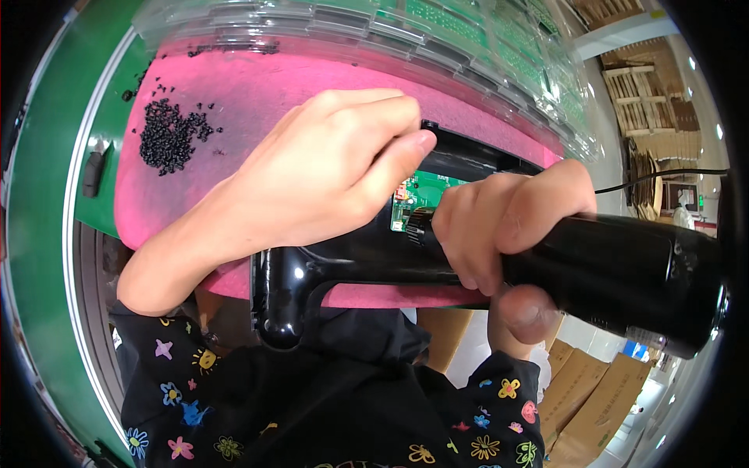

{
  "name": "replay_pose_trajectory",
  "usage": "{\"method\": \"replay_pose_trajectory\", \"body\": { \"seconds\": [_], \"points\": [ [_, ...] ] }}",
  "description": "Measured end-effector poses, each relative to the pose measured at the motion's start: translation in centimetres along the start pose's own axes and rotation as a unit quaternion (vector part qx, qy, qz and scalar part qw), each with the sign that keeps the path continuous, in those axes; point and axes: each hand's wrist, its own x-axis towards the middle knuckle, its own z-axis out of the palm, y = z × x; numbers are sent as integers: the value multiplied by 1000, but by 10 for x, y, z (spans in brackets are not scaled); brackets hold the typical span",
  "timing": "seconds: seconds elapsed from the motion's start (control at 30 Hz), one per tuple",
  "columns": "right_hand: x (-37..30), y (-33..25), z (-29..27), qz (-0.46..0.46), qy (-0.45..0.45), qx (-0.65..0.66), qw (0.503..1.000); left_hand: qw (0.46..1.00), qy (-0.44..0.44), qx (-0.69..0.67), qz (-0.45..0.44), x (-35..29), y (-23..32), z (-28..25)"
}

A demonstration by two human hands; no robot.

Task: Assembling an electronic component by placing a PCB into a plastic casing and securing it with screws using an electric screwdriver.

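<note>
Right hand [503, 222] around black tool [624, 273], left hand [331, 168] curled, hold unclear; screw pile [168, 136] leftward, trays [445, 48] beyond.

1. Brown cardboard cartons [599, 413]: rows of printed characters; illegible.
2. Black cylindrical hand tool [616, 269]: small pale label [646, 338] near its outer end; illegible.
3. Black flower-patterned fabric shirt [328, 405]: partial lettering, cut off; illegible.

- I look out from my own head, through the left of two side-by-side fisheye cameras, steeply down over my dark shirt [328, 413].
- The view faces the pink mat [257, 86], upright and unmirrored.
- My left hand [335, 160] and right hand [511, 222] sit close to it, large across the middle.
- Clear trays [390, 31] lie farther off, along the top, their edges bent toward the rim.
</note>
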Motion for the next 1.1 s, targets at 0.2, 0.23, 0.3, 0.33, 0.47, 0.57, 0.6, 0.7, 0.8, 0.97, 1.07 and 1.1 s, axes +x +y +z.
{"method": "replay_pose_trajectory", "body": {
  "seconds": [0.2, 0.23, 0.3, 0.33, 0.47, 0.57, 0.6, 0.7, 0.8, 0.97, 1.07, 1.1],
  "points": [
    [-2, -5, 1, 30, 43, -26, 998, 998, -50, 17, 37, -2, -7, 4],
    [-2, -5, 2, 34, 52, -29, 998, 996, -62, 28, 56, -2, -8, 5],
    [-1, -5, 2, 42, 69, -36, 996, 995, -75, 33, 60, -4, -8, 4],
    [0, -2, 2, 40, 69, -36, 996, 991, -102, 46, 73, -4, -7, 3],
    [-2, 3, 9, -35, 85, 6, 996, 984, -132, 69, 96, -6, -12, 4],
    [-7, 4, 3, -66, 101, 7, 993, 982, -148, 77, 91, -7, -9, 3],
    [-7, 5, -1, -87, 79, 2, 993, 982, -155, 76, 83, -7, -7, 2],
    [-9, 6, -5, -165, 64, 15, 984, 981, -157, 67, 91, -6, -7, 5],
    [-9, 3, 3, -237, 106, 77, 963, 983, -140, 50, 107, -7, -8, 7],
    [-12, -1, 3, -266, 135, 125, 946, 985, -137, -10, 104, -4, -9, 7],
    [-14, -4, 0, -272, 110, 114, 949, 984, -139, -38, 102, -2, -7, 9],
    [-15, -6, -2, -274, 114, 109, 949, 985, -139, -39, 93, -2, -6, 10]
  ]
}}
